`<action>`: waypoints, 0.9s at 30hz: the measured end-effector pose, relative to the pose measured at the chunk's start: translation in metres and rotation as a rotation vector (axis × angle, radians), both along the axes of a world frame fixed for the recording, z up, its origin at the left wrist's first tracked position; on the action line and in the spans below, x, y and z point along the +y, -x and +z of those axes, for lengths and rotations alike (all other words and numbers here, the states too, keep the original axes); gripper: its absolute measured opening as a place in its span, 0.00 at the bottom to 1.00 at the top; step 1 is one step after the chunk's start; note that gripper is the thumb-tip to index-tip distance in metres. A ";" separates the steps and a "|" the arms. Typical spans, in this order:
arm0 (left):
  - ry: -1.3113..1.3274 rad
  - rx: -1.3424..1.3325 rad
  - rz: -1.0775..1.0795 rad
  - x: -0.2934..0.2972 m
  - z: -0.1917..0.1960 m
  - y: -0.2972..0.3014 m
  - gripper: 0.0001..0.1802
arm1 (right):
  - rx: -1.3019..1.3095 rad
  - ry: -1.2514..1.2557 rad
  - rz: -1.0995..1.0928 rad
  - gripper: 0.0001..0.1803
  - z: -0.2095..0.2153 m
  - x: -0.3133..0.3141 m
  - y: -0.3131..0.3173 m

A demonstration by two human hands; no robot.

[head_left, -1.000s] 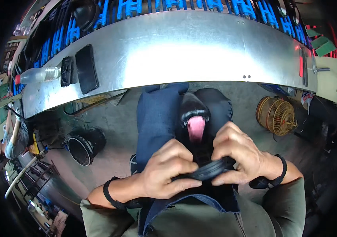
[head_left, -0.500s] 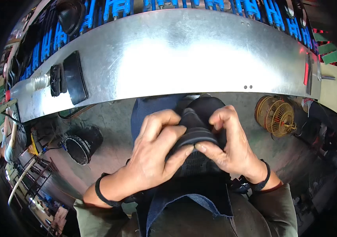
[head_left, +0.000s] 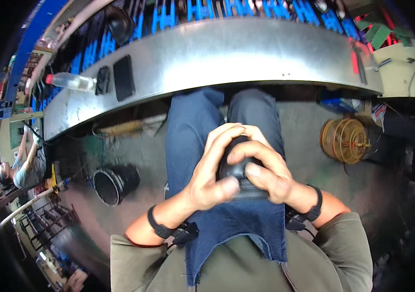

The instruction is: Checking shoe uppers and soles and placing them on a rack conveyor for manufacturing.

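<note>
Both hands (head_left: 239, 170) clasped, gripping black part (head_left: 239, 168)

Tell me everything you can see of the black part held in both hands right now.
The black part looks like dark rubber, rounded and ribbed, with a wider rim at its near end. Most of it is hidden: the left hand wraps it from the left and top, the right hand from the right, both thumbs pressing on its near side. It sits above the lap, over a dark blue cloth. Its far end cannot be seen.

plastic bottle (head_left: 71, 81), wire cage (head_left: 344, 140), black bucket (head_left: 115, 182)
</note>
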State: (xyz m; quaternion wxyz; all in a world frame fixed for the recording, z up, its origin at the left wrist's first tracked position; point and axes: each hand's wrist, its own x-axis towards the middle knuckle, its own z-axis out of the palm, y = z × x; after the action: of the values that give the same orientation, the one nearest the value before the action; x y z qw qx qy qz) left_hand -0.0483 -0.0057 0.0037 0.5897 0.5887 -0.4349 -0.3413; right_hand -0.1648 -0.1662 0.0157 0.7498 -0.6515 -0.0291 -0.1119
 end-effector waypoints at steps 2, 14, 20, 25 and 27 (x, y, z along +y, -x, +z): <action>0.023 0.160 0.109 -0.005 0.012 0.005 0.43 | 0.039 -0.016 -0.115 0.21 0.007 0.010 -0.003; 0.242 -0.071 0.430 -0.018 0.047 -0.031 0.48 | -0.198 0.566 -0.511 0.37 0.034 0.010 -0.049; 0.103 0.205 0.505 0.005 -0.001 0.018 0.42 | 0.116 0.416 -0.413 0.37 -0.008 0.040 -0.005; 0.158 0.987 0.451 0.016 -0.017 -0.012 0.33 | 0.213 0.491 -0.183 0.36 -0.016 0.018 0.067; 0.088 1.194 0.562 0.011 -0.012 0.010 0.40 | 0.158 0.529 -0.314 0.34 0.003 0.002 0.107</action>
State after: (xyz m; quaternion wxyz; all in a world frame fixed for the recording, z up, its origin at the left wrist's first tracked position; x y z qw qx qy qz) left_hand -0.0587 0.0055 -0.0086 0.8196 0.3646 0.1235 -0.4243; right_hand -0.2717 -0.1641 0.0191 0.5279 -0.8271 0.1020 -0.1637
